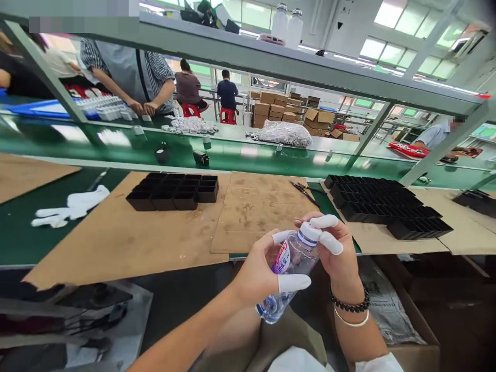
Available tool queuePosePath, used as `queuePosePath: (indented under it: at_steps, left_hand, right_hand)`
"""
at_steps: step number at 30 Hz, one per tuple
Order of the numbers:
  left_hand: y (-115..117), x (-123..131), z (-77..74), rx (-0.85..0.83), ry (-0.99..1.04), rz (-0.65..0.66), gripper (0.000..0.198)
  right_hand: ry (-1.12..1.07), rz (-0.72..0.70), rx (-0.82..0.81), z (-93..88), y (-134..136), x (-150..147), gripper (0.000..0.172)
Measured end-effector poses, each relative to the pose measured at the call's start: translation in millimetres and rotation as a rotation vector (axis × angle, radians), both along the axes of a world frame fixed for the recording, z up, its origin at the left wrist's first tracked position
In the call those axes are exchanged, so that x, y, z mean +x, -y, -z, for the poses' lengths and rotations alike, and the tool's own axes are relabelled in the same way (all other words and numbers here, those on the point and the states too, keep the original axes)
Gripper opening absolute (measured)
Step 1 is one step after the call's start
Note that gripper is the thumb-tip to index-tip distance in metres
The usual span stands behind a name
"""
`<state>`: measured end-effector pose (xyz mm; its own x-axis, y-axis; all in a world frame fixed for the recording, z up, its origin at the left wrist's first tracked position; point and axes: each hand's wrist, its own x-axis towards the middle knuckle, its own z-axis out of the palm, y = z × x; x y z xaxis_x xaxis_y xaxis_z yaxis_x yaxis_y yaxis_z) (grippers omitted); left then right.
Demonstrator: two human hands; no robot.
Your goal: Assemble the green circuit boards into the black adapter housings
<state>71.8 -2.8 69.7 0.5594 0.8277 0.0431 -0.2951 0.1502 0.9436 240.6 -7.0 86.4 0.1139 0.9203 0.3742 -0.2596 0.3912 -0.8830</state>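
A clear plastic water bottle (306, 261) with a purple and red label is tilted over my lap, its white cap (309, 234) pointing up and away from me. My left hand (263, 268) is wrapped around the bottle's body, with white finger cots on the thumb and a finger. At the neck, my right hand (337, 248) grips the white cap between thumb and fingers, two of them in white cots. The cap sits on the bottle's mouth; whether it is loose cannot be seen. How much liquid is inside is hard to make out.
Black open boxes (174, 191) stand in rows on cardboard (248, 212), with more black boxes (380, 201) at right. Pliers (304, 192) lie between. A white glove (73, 204) is at left. Beyond runs a green conveyor belt (248, 155) with small parts; a co-worker's hands (143, 107) work across it.
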Motion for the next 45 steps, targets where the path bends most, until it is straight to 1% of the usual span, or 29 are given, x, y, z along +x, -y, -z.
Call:
queuePosePath:
  at_steps: [2, 4, 6, 9, 11, 12, 13, 14, 16, 18, 20, 21, 22, 23, 24, 26, 28, 31, 34, 36, 37, 39, 42, 43, 45]
  left_hand:
    - [-5.3, -0.9, 9.3, -0.060, 0.069, 0.068, 0.067]
    - [-9.1, -1.9, 20.4, -0.163, 0.128, 0.194, 0.061]
    - [-10.7, -2.2, 31.7, -0.305, 0.206, 0.338, 0.055]
    - [-10.1, -0.6, 44.3, -0.492, 0.342, 0.514, 0.058]
    - [-9.7, 1.1, 47.3, -0.535, 0.392, 0.583, 0.062]
    - [-9.9, 1.6, 47.1, -0.531, 0.392, 0.585, 0.062]
    - [-10.4, 1.9, 46.0, -0.507, 0.370, 0.553, 0.062]
    - [-11.3, 1.8, 44.2, -0.457, 0.327, 0.488, 0.061]
    - [-13.7, 0.8, 39.7, -0.277, 0.166, 0.278, 0.060]
    - [-16.2, -0.8, 35.2, -0.015, -0.077, 0.005, 0.064]
    - [-18.4, -3.1, 31.1, 0.233, -0.301, -0.269, 0.070]
    - [-19.4, -4.5, 28.8, 0.309, -0.372, -0.364, 0.071]
    - [-20.4, -6.4, 26.2, 0.340, -0.401, -0.399, 0.073]
    - [-21.4, -8.5, 23.2, 0.328, -0.388, -0.372, 0.074]
    - [-22.3, -10.9, 19.9, 0.280, -0.343, -0.291, 0.075]
    - [-23.9, -16.0, 13.4, 0.146, -0.202, -0.053, 0.076]
    - [-24.9, -20.5, 8.8, 0.036, -0.069, 0.145, 0.068]
    - [-24.8, -23.5, 9.3, -0.114, 0.040, 0.302, 0.056]
    - [-23.7, -21.8, 16.4, -0.282, 0.113, 0.437, 0.059]
    - [-23.2, -19.5, 20.3, -0.338, 0.171, 0.510, 0.064]
    - [-23.0, -18.6, 21.0, -0.340, 0.187, 0.524, 0.065]
    - [-22.2, -18.0, 19.3, -0.290, 0.172, 0.478, 0.061]
    - [-17.3, -19.1, 12.0, -0.081, 0.037, 0.292, 0.057]
    - [-14.6, -19.2, 10.0, 0.002, -0.025, 0.224, 0.056]
    - [-8.5, -17.9, 9.6, 0.162, -0.165, 0.076, 0.057]
  right_hand:
    - [0.046, -0.097, -0.014, -2.3, -3.9, 7.2, 0.020]
    - [0.113, -0.204, -0.025, -3.0, -9.9, 16.6, 0.021]
    - [0.188, -0.288, -0.028, -2.1, -16.6, 25.8, 0.026]
    - [0.266, -0.372, -0.014, -0.8, -24.2, 35.8, 0.030]
    - [0.313, -0.407, 0.004, -2.5, -25.7, 40.4, 0.029]
    - [0.360, -0.408, 0.018, -4.4, -25.3, 42.3, 0.028]
    - [0.434, -0.396, 0.037, -7.2, -24.5, 44.0, 0.027]
    - [0.532, -0.366, 0.061, -10.4, -23.5, 45.2, 0.027]
    - [0.756, -0.271, 0.118, -17.1, -22.2, 46.0, 0.026]
    - [0.944, -0.176, 0.166, -22.4, -22.9, 43.9, 0.022]
    - [1.055, -0.114, 0.210, -25.3, -25.5, 39.9, 0.019]
    - [1.085, -0.095, 0.232, -26.0, -27.1, 37.9, 0.019]
    - [1.095, -0.088, 0.257, -26.6, -28.5, 36.1, 0.019]
    - [1.083, -0.094, 0.288, -27.3, -29.5, 34.7, 0.018]
    - [1.054, -0.112, 0.316, -28.2, -29.9, 33.9, 0.017]
    - [0.970, -0.176, 0.358, -31.0, -28.8, 33.9, 0.016]
    - [0.893, -0.257, 0.369, -35.0, -25.8, 35.4, 0.016]
    - [0.809, -0.388, 0.343, -42.3, -20.7, 38.8, 0.017]
    - [0.767, -0.474, 0.334, -50.4, -17.5, 41.1, 0.017]
    - [0.786, -0.484, 0.378, -55.5, -16.4, 40.8, 0.018]
    - [0.815, -0.476, 0.404, -57.3, -16.1, 40.0, 0.020]
    - [0.916, -0.417, 0.439, -58.1, -16.2, 36.5, 0.022]
    - [1.084, -0.235, 0.458, -49.0, -19.1, 28.2, 0.015]
    - [1.105, -0.179, 0.480, -43.5, -20.9, 25.0, 0.018]
    - [1.102, -0.121, 0.536, -31.3, -25.4, 18.7, 0.026]
